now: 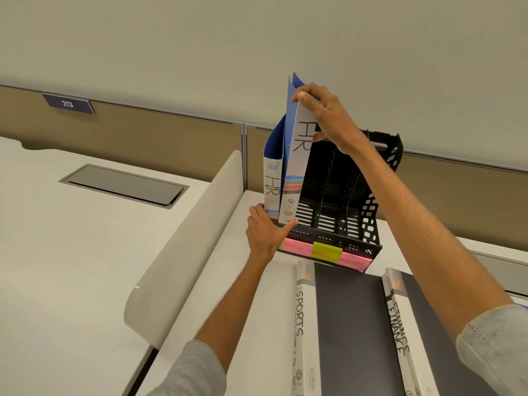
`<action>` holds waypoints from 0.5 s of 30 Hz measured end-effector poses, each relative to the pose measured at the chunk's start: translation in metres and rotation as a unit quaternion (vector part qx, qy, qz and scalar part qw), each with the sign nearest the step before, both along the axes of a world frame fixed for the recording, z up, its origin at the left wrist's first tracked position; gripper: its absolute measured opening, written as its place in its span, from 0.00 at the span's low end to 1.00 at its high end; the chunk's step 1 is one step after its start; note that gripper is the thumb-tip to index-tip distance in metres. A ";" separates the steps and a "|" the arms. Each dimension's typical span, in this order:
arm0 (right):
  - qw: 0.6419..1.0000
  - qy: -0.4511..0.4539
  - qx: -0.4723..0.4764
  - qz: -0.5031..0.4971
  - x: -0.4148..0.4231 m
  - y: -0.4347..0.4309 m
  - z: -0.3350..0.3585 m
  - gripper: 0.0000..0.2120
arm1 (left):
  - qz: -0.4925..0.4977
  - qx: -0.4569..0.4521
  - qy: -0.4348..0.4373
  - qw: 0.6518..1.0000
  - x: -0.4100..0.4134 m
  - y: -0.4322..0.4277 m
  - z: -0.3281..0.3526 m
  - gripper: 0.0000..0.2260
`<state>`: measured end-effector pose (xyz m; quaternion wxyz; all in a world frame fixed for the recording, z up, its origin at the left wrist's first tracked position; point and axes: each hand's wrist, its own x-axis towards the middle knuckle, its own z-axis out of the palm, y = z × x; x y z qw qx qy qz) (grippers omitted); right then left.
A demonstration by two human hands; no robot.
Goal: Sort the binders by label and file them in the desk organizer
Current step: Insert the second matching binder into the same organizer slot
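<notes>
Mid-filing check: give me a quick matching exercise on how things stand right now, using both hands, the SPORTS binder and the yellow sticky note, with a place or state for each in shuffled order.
1. right hand
2. left hand
3. SPORTS binder
4. yellow sticky note

A. lies flat on the desk, in front of the organizer
B. stuck on the organizer's front lip, between pink notes
C. grips the top of an HR binder
D. presses on the organizer's front left corner

Pairs: 1-C, 2-D, 3-A, 4-B.
</notes>
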<state>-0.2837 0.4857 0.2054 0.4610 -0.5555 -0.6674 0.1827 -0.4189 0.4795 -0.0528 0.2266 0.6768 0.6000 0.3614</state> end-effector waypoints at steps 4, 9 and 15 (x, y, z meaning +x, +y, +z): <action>1.000 -0.003 0.020 -0.004 -0.003 0.000 -0.001 0.11 | 0.019 0.007 -0.007 1.000 0.000 0.003 0.000 0.39; 1.000 -0.008 0.030 -0.006 -0.003 0.001 -0.003 0.09 | 0.021 0.006 0.006 1.000 -0.002 0.007 0.004 0.38; 0.999 0.017 0.028 -0.024 0.009 -0.004 -0.008 0.12 | 0.009 -0.002 -0.009 1.000 -0.006 0.011 0.012 0.39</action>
